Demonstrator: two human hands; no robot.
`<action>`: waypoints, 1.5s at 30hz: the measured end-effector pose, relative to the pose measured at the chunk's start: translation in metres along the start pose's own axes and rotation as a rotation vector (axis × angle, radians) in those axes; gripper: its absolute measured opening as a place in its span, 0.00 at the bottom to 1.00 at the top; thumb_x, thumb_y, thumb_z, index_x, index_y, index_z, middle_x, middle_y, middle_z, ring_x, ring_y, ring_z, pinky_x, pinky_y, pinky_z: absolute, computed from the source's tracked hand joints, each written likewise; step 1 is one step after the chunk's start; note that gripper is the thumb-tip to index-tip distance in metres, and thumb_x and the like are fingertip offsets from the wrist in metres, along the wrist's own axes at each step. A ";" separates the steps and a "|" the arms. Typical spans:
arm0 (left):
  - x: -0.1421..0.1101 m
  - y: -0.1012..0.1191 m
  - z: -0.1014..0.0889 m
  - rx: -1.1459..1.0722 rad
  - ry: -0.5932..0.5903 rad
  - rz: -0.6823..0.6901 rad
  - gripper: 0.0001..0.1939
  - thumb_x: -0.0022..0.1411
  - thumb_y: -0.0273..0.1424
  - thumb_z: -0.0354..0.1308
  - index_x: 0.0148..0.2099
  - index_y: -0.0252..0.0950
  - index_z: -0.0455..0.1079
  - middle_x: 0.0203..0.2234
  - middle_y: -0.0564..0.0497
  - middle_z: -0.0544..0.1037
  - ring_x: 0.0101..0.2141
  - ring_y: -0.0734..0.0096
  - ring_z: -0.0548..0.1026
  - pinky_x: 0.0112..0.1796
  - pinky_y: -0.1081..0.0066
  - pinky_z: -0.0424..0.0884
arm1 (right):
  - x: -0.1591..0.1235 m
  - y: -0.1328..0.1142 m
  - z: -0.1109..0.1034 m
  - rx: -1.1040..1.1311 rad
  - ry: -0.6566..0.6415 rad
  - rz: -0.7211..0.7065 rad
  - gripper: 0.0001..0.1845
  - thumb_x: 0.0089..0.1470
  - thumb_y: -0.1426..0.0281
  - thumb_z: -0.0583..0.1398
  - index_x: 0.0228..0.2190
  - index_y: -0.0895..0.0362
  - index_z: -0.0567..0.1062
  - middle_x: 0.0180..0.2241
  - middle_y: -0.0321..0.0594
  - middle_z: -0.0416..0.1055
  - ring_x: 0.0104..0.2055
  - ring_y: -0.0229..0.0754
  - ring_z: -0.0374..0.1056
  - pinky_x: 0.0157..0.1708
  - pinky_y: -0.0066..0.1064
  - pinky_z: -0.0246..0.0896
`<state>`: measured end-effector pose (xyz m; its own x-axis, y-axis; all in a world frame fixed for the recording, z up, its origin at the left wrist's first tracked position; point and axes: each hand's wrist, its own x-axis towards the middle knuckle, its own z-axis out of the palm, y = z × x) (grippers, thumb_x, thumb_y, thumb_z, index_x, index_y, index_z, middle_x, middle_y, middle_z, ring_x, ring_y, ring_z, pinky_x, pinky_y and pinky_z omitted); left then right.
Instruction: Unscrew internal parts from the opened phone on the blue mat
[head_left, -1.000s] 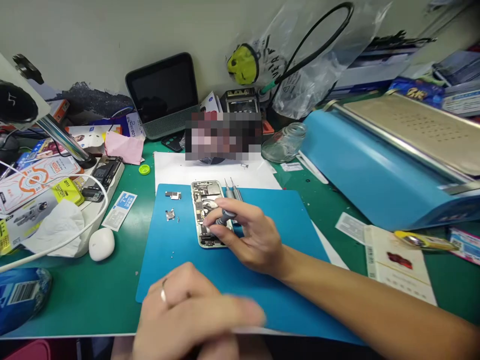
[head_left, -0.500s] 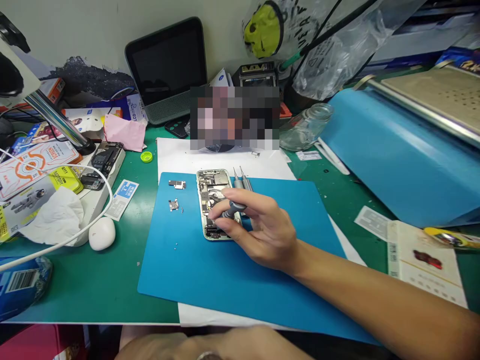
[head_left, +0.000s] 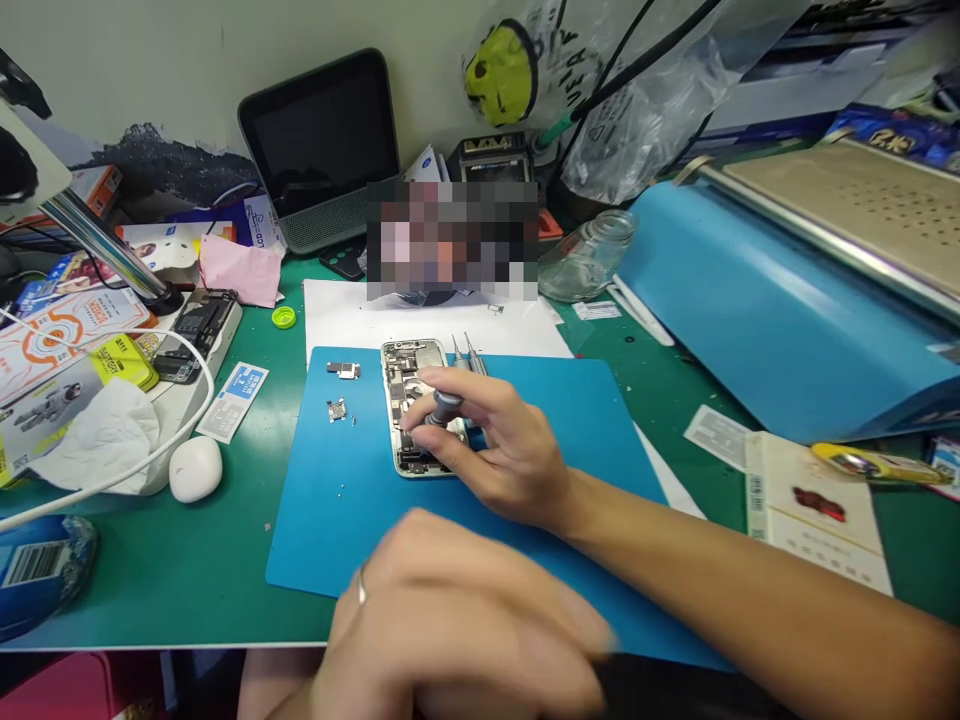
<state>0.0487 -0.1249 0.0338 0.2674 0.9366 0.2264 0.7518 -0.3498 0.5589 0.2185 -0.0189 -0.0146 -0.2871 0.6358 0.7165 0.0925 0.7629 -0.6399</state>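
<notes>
An opened smartphone (head_left: 395,420) lies with its inner parts exposed on a blue mat (head_left: 315,540). Over it, my right hand (head_left: 514,450) grips a small grey screwdriver (head_left: 445,404) between thumb and fingers; its tip is hidden. My left hand (head_left: 465,625), with a ring on one finger, hangs blurred in the foreground above the mat's near edge, fingers bent. Whether it holds anything is hidden. Two more slim grey screwdrivers (head_left: 474,361) lie just beyond my right hand. Left of the phone are a metal shield piece (head_left: 345,370), a small component (head_left: 337,409) and tiny screws (head_left: 341,490).
White paper (head_left: 337,315) lies under the mat. At the left are a white earbud case (head_left: 196,469), a white cable (head_left: 214,390) and boxes. A dark smart display (head_left: 322,130) and a glass jar (head_left: 589,260) stand behind. A cutter (head_left: 855,462) rests at right.
My left hand has risen from below the table edge into the foreground. The view has shifted slightly right. My right hand stays over the phone with the screwdriver.
</notes>
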 end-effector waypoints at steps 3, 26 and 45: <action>0.003 0.015 0.014 -0.182 0.102 0.054 0.18 0.68 0.27 0.51 0.56 0.44 0.72 0.48 0.48 0.81 0.50 0.61 0.78 0.49 0.59 0.79 | 0.000 0.001 0.002 0.013 0.035 0.033 0.24 0.67 0.73 0.61 0.62 0.49 0.65 0.38 0.37 0.77 0.36 0.38 0.79 0.31 0.28 0.79; -0.011 0.011 0.050 0.161 0.157 0.039 0.19 0.72 0.33 0.55 0.62 0.34 0.70 0.59 0.45 0.77 0.61 0.55 0.71 0.61 0.55 0.65 | -0.001 -0.006 -0.003 0.001 -0.039 -0.123 0.28 0.68 0.76 0.60 0.65 0.51 0.62 0.42 0.41 0.80 0.43 0.39 0.81 0.43 0.31 0.81; -0.015 0.013 0.052 0.141 0.130 -0.004 0.19 0.72 0.35 0.57 0.61 0.34 0.72 0.61 0.45 0.76 0.63 0.54 0.69 0.61 0.55 0.70 | -0.004 -0.004 -0.001 0.028 0.012 -0.039 0.27 0.66 0.77 0.60 0.62 0.47 0.65 0.43 0.39 0.78 0.40 0.39 0.80 0.35 0.30 0.81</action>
<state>0.0863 -0.1421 -0.0036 0.1910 0.9243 0.3304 0.8320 -0.3310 0.4452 0.2203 -0.0246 -0.0150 -0.2784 0.6070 0.7443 0.0544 0.7837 -0.6188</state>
